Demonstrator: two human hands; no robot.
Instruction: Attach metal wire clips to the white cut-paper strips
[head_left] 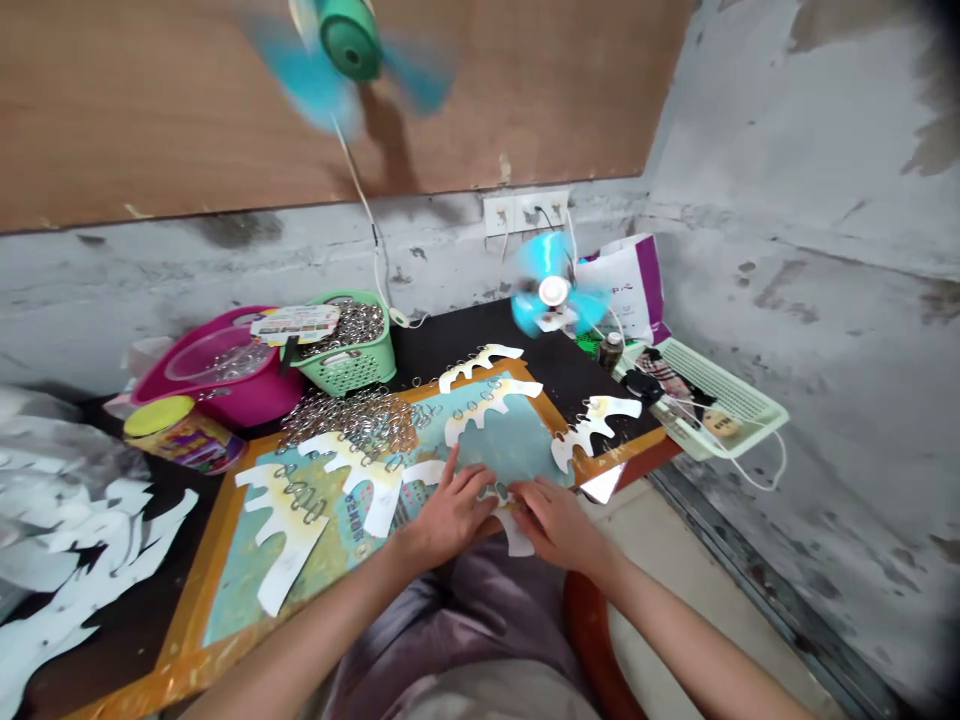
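The left hand [450, 510] and right hand [559, 525] sit close together at the near edge of a flat board [202, 590] with a glossy printed surface and a chipped orange border. Their bent fingers angle in toward each other over a white card strip [516, 535], and the left fingertips [454, 462] press on the board's blue-green print. Small metal rings [499, 492] lie right by the fingertips; whether either hand is pinching one, I cannot tell.

The board rests on a black desk [480, 335]. More white card cutouts with scalloped, tooth-like edges lie across it, including a long piece [281, 520] at the left and another [487, 405] at the far side, both threaded with rings. A tangled heap of silvery rings [349, 420] spills over the far-left part of the board.

Beyond it stands a green perforated plastic basket [349, 368] filled with more rings, beside a magenta plastic basin [217, 385]. A blue-bladed desk fan [555, 295] stands at the far right, and a loose pile of white cutouts [75, 530] lies at the left. To the right rests a pale green vented plastic tray [720, 400].
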